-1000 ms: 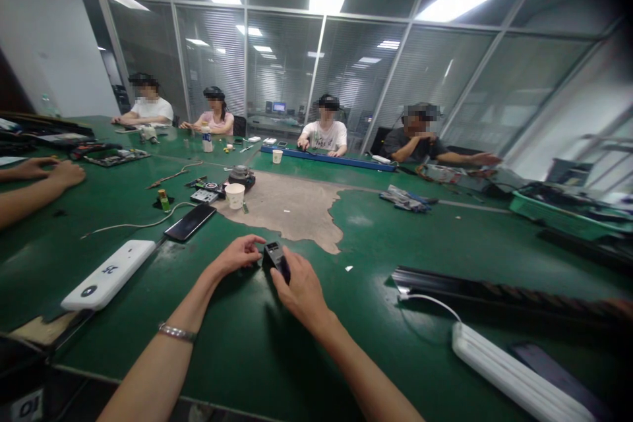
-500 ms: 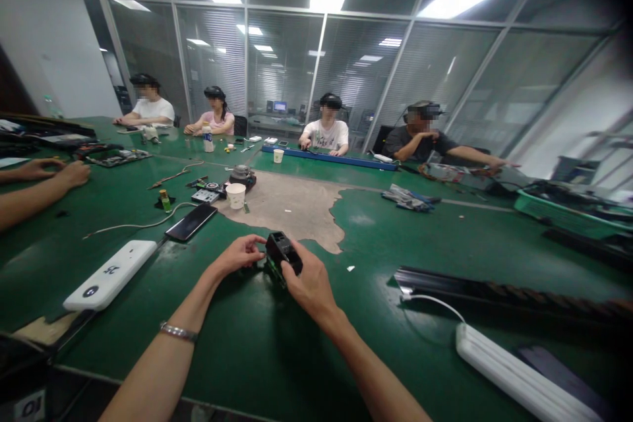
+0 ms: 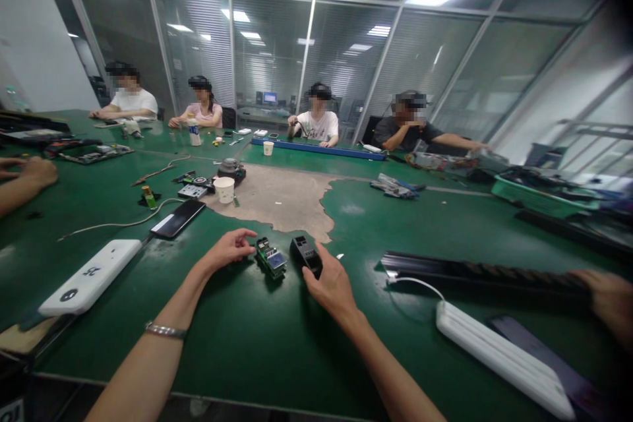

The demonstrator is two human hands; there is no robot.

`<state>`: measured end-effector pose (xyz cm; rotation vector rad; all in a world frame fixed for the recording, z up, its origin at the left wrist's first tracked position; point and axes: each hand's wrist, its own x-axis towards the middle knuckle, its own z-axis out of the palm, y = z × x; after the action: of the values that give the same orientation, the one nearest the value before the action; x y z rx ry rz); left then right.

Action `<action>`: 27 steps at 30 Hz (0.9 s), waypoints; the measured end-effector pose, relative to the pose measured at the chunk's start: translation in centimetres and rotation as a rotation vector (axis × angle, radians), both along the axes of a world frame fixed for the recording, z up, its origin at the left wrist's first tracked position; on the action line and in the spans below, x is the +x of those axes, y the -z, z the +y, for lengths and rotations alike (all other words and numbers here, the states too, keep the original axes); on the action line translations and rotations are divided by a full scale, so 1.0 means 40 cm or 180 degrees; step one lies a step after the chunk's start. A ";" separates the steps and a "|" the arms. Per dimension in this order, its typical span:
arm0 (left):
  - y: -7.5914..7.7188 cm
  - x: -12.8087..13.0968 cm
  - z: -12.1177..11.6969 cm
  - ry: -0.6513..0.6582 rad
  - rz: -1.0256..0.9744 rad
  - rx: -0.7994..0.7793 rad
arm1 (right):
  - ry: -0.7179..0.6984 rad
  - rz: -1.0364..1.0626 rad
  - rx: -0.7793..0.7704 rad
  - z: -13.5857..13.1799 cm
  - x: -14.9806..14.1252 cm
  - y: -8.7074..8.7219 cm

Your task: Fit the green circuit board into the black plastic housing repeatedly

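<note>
My right hand [image 3: 331, 280] grips a black plastic housing [image 3: 305, 256], tilted a little above the green table [image 3: 237, 349]. Left of the housing, apart from it, lies a small circuit board module [image 3: 271, 259] with a bluish screen or plate on its top. My left hand [image 3: 230, 250] is just left of the module, fingers stretched toward it and thumb apart. It holds nothing that I can see. Whether a fingertip touches the module's edge is hard to tell.
A white power bank [image 3: 91, 277] and a phone [image 3: 178, 218] lie to the left. A paper cup [image 3: 224, 190] stands on the bare brown patch [image 3: 281, 201]. Rightward are a black rail [image 3: 425, 273], a white strip-shaped device [image 3: 499, 356] and a co-worker's hand [image 3: 610, 300]. Several people sit opposite.
The circuit board module, earlier together with the black housing, now lies separately on the table. My right hand has moved right with the housing. A co-worker's hand has appeared at the right edge.
</note>
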<state>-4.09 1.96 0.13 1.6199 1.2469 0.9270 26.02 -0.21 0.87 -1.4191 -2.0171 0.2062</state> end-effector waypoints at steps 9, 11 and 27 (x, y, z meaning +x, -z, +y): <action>-0.011 0.007 -0.005 0.0019 -0.0002 -0.0067 | -0.0060 0.0221 0.0018 -0.010 -0.006 0.015; -0.010 0.006 -0.004 0.0019 -0.0016 -0.0073 | -0.0075 0.0303 0.0019 -0.010 -0.008 0.009; 0.011 -0.008 0.006 0.0067 -0.0189 0.0022 | -0.0795 0.0441 0.0048 -0.031 -0.174 -0.103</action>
<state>-4.42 2.21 -0.30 1.5967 1.1851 0.9604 19.04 -1.45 5.01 -1.1091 -2.0713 0.3854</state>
